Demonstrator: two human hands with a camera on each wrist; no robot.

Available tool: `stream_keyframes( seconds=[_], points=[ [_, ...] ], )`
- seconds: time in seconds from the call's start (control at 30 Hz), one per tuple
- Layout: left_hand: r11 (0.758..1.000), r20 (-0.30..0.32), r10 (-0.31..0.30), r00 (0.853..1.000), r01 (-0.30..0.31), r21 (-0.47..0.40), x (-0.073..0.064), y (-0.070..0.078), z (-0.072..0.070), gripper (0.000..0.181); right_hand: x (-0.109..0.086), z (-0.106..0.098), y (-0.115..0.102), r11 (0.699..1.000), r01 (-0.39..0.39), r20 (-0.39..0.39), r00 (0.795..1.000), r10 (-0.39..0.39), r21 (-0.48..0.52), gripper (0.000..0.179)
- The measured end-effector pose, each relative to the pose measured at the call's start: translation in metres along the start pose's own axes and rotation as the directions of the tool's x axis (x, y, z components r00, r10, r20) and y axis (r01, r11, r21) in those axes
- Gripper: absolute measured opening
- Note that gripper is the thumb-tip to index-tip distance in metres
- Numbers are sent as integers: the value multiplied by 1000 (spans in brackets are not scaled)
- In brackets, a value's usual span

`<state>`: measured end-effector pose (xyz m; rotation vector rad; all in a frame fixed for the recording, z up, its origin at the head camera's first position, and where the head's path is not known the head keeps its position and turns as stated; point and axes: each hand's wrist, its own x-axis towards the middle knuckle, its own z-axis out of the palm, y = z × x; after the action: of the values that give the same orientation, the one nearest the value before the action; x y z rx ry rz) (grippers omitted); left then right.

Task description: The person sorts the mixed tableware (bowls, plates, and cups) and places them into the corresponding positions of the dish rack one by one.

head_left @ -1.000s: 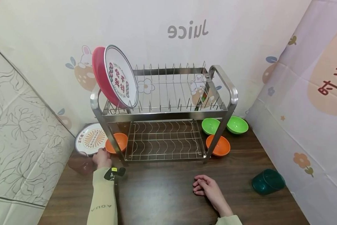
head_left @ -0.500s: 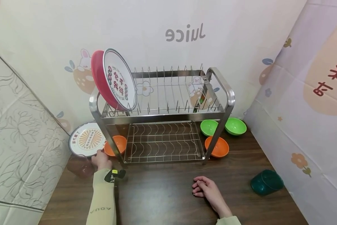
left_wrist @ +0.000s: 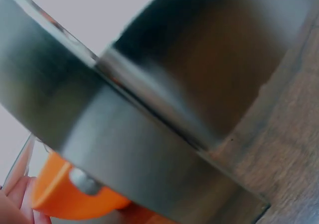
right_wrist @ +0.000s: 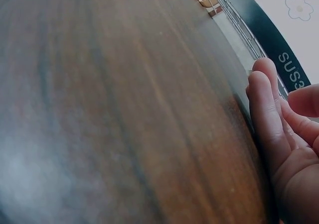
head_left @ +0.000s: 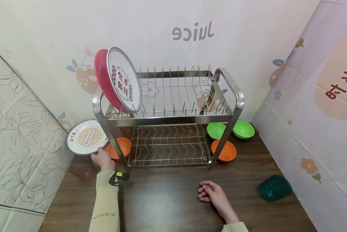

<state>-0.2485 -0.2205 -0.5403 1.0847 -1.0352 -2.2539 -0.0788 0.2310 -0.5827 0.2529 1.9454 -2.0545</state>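
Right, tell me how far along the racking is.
Done, it seems: a white-faced dish leans in the rack's upper tier. In hand: the left hand grips the patterned plate by its edge. Probably remaining: racking that plate, then perhaps the orange bowls and green bowls on the table.

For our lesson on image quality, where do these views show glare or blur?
Head: a pale glare patch on the table, the rack fairly sharp; left wrist: the rack's close metal looms large, its surface soft; right wrist: pale glare at lower left, wood grain soft, the right hand crisper.
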Motion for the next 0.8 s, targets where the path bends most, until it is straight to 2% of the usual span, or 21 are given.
stream_keyframes(
  seconds=[0.07, 0.23, 0.3, 0.57, 0.8],
  points=[
    [1000, 1, 21, 1000, -21, 3, -2, 3, 3, 50, 0, 0, -1, 1000, 0, 0, 1000, 0, -2, 32],
    [993, 7, 62, 998, -62, 96, -11, 12, 8, 50, 1, -1, -2, 1000, 0, -8, 1000, 0, -6, 32],
    [991, 22, 74, 997, -76, 106, -16, 16, 10, 48, 0, -2, -2, 1000, 1, -11, 1000, -1, -7, 32],
    [986, 69, 157, 985, -160, 48, -44, 36, 12, 24, -1, -2, 2, 1000, -3, -7, 1000, 3, -3, 33],
    [968, 75, 248, 966, -250, 21, -63, 56, -5, 16, 0, 0, 1, 1000, 4, 4, 1000, -4, -2, 32]
  ],
)
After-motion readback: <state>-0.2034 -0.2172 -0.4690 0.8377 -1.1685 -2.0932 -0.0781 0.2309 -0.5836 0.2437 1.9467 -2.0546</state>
